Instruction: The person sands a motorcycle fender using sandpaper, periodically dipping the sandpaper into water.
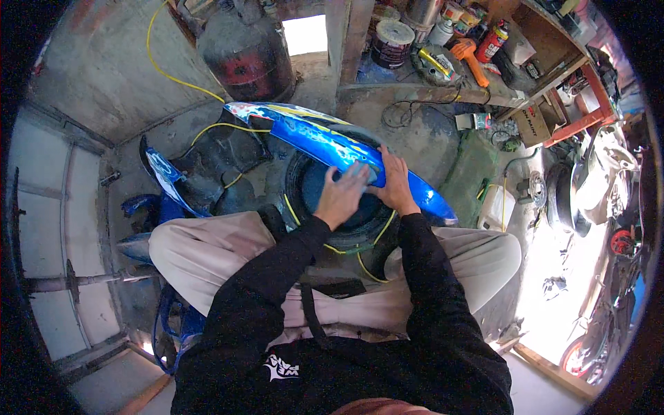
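blue panel [325,145], the long curved one: where does it sit?

across the top of a black tire [296,181], slanting from the far left down to the near right, with pale patchy marks on its far half.

and the hands?

the right hand [396,181] lies over the panel, fingers fairly straight and close together, bracing it rather than gripping, i'd say. the left hand [346,196] is just beside it, half open and blurred, with its fingertips at the panel's face. there seems to be a small grey-green pad [374,173] under them, but i can't tell how firmly it's held.

what could go wrong from here?

tipping, mostly. both ends reach past the tire, so a hard push toward either one could rock the panel or slide it off, especially if the right hand let up.

and the surface?

uneven pressure from the left fingertips could wear one spot deeper than the rest, and grit caught underneath could scratch it.

anything near the far tip?

a dark metal tank [249,62] and a yellow cord [185,85]; if the panel swung, that tip might knock one or snag the other.
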Action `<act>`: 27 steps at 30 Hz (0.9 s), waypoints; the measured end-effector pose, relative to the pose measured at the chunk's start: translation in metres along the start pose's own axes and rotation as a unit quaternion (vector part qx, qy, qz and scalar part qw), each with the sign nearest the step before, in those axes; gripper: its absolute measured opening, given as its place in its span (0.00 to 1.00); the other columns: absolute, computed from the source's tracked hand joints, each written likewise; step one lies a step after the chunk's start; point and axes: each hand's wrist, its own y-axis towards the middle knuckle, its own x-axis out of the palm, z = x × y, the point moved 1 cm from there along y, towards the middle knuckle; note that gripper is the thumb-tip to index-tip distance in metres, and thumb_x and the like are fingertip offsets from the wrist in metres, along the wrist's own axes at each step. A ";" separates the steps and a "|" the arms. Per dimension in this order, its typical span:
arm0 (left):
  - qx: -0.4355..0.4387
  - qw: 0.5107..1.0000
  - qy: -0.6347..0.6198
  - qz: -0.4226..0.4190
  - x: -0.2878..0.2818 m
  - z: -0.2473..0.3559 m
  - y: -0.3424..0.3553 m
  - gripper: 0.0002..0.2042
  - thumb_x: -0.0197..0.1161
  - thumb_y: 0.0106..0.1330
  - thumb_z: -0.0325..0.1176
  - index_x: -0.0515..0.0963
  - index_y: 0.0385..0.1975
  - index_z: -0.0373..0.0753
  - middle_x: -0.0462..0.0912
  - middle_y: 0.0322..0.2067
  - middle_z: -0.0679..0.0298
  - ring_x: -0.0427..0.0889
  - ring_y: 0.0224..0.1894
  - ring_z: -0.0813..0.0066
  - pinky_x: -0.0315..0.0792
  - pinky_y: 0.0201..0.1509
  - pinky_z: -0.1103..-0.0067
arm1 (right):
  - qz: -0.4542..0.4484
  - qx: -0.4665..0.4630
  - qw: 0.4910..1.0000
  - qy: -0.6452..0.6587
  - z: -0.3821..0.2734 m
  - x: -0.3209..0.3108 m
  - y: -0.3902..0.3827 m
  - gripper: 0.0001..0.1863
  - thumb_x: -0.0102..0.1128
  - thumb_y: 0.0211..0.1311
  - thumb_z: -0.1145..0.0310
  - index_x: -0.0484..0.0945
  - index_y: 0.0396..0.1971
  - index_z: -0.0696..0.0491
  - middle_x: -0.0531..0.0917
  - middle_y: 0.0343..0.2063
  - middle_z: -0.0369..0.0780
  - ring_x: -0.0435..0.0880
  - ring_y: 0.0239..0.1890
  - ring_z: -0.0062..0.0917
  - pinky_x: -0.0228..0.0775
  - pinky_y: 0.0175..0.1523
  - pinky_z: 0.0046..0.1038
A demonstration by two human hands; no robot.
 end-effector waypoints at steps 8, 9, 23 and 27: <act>-0.291 0.942 0.090 0.140 -0.021 -0.075 0.039 0.22 0.52 0.75 0.35 0.75 0.67 0.40 0.73 0.71 0.57 0.68 0.75 0.62 0.59 0.69 0.47 | 0.026 -0.004 0.999 0.021 -0.007 -0.004 -0.002 0.70 0.87 0.36 0.52 0.53 0.80 0.56 0.72 0.71 0.47 0.67 0.73 0.45 0.47 0.80 0.48; -0.282 0.942 0.095 0.154 -0.017 -0.064 0.040 0.22 0.52 0.75 0.35 0.75 0.67 0.40 0.73 0.71 0.57 0.68 0.75 0.62 0.59 0.69 0.47 | 0.027 -0.006 0.999 0.017 -0.007 -0.004 -0.002 0.70 0.87 0.36 0.52 0.53 0.80 0.56 0.72 0.71 0.47 0.67 0.73 0.45 0.47 0.80 0.48; -0.279 0.950 0.067 0.123 -0.015 -0.079 0.048 0.21 0.55 0.75 0.33 0.73 0.67 0.39 0.73 0.69 0.54 0.64 0.76 0.60 0.61 0.66 0.51 | -0.001 0.026 0.999 0.020 -0.005 -0.003 -0.002 0.70 0.86 0.39 0.47 0.52 0.80 0.55 0.70 0.73 0.46 0.62 0.78 0.44 0.40 0.82 0.52; -0.045 0.996 0.073 0.005 0.010 0.001 0.035 0.20 0.54 0.73 0.33 0.76 0.64 0.40 0.73 0.70 0.59 0.65 0.76 0.64 0.60 0.67 0.48 | 0.008 0.010 1.000 0.019 -0.001 -0.001 0.000 0.70 0.86 0.39 0.48 0.52 0.80 0.56 0.70 0.72 0.46 0.63 0.77 0.44 0.41 0.82 0.52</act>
